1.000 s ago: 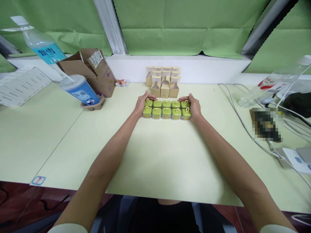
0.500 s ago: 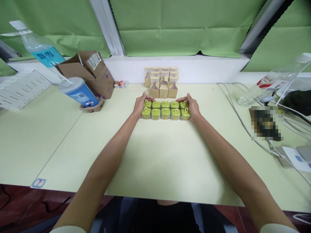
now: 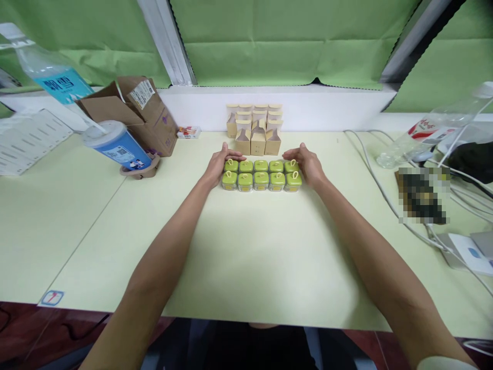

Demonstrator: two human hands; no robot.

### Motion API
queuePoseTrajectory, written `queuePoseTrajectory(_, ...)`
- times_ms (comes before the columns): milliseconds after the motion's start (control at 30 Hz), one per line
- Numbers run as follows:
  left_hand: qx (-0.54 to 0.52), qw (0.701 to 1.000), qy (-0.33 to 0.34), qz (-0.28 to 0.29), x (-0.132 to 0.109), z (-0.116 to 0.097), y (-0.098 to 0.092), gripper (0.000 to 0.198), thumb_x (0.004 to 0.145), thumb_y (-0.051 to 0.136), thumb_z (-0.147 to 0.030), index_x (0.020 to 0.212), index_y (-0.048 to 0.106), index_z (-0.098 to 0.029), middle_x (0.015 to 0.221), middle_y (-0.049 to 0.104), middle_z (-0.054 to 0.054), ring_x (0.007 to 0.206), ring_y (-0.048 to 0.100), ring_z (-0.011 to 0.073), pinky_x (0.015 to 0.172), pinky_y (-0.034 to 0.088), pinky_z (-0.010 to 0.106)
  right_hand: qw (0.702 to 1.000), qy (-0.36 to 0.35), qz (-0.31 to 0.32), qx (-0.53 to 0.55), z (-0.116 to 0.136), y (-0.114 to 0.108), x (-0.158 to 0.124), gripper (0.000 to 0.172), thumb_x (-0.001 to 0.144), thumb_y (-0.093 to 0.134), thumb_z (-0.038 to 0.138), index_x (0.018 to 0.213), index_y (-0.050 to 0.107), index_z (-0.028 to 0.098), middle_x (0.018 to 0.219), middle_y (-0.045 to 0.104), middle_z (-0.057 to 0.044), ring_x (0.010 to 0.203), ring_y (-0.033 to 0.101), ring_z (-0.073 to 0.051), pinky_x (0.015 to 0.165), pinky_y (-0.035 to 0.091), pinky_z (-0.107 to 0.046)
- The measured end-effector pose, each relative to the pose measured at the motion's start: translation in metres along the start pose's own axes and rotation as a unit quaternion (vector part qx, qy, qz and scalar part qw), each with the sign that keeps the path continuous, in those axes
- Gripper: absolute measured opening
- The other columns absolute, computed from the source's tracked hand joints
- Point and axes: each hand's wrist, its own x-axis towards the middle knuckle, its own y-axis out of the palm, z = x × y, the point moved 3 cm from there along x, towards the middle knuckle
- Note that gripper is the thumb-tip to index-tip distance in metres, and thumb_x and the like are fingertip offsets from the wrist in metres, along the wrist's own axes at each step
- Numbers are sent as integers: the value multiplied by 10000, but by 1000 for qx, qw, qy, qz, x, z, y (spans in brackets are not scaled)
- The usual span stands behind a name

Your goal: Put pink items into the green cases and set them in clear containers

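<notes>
Several small clear containers (image 3: 261, 180) with green lids and pale loop handles stand in two tight rows on the table (image 3: 254, 246). At the left end of the rows is my left hand (image 3: 219, 167), open, its fingers stretched along the back corner; whether it touches a container I cannot tell. Past the right end, my right hand (image 3: 310, 167) is open too, a small gap showing between its palm and the nearest container. Just behind the rows, several small open cardboard boxes (image 3: 258, 140) stand upright with their flaps raised.
To the left are a brown carton (image 3: 154, 121), a blue paper cup (image 3: 123, 149) in a cardboard holder, a labelled plastic bottle (image 3: 57, 77) and a small red-white packet (image 3: 188, 132). On the right lie a clear bottle (image 3: 427, 128), white cables (image 3: 370, 164) and a white box (image 3: 470, 252).
Both hands have moved slightly outward from the ends of the container rows, the right one plainly away from its end. The containers keep their two rows. The view has shifted a little.
</notes>
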Motion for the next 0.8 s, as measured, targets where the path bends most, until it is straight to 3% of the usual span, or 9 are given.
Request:
queuePoseTrajectory(67,91,991,35,87,-3,-23,-10,708,879,681,-830,1100,815,-170,1221,819,160,1280,721,325,1125,545,424,988,-67,39,-131,23,-14,0,739,913,545,922,1076,787,243,1301,775,-93,1308,664,-318,1112,535,-457)
queuePoseTrajectory(133,203,962,52,176,-8,-44,-16,752,791,861,-690,1375,735,-234,1420,743,127,1425,628,342,1191,488,434,954,-93,99,-267,43,-24,-3,699,922,629,852,1288,766,272,1416,727,-89,1360,626,-364,1165,492,-517)
queuePoseTrajectory(233,368,903,50,216,-13,-60,-13,1088,559,1020,-523,1541,616,-290,1560,638,114,1539,493,423,1267,405,497,883,-62,177,-430,54,-23,-10,1002,700,910,769,1551,624,324,1520,655,-122,1416,563,-479,1180,468,-600)
queuePoseTrajectory(333,455,861,40,225,-15,-56,2,1233,443,1041,-515,1561,592,-256,1582,600,154,1551,439,484,1274,392,529,837,-18,220,-500,48,-6,-17,1248,565,1004,715,1649,504,351,1551,617,-151,1425,542,-521,1161,481,-617)
queuePoseTrajectory(467,461,853,56,241,-15,-46,17,1144,480,1016,-554,1511,631,-243,1549,634,162,1481,526,482,1251,421,499,827,-14,239,-508,39,11,-21,1156,638,973,697,1635,504,348,1539,601,-162,1427,548,-486,1131,515,-568)
queuePoseTrajectory(667,425,877,58,215,-11,-45,14,906,446,1018,-456,1287,755,-244,1454,718,138,1406,605,483,1214,460,490,823,-18,249,-510,39,10,-21,1060,729,921,654,1639,486,327,1490,603,-172,1441,536,-455,1117,539,-545)
queuePoseTrajectory(800,449,862,70,223,-10,-42,14,933,490,999,-533,1341,730,-261,1481,704,130,1410,603,468,1210,462,480,824,-20,253,-507,38,12,-21,1060,736,922,637,1643,479,314,1500,588,-184,1439,534,-458,1124,535,-559)
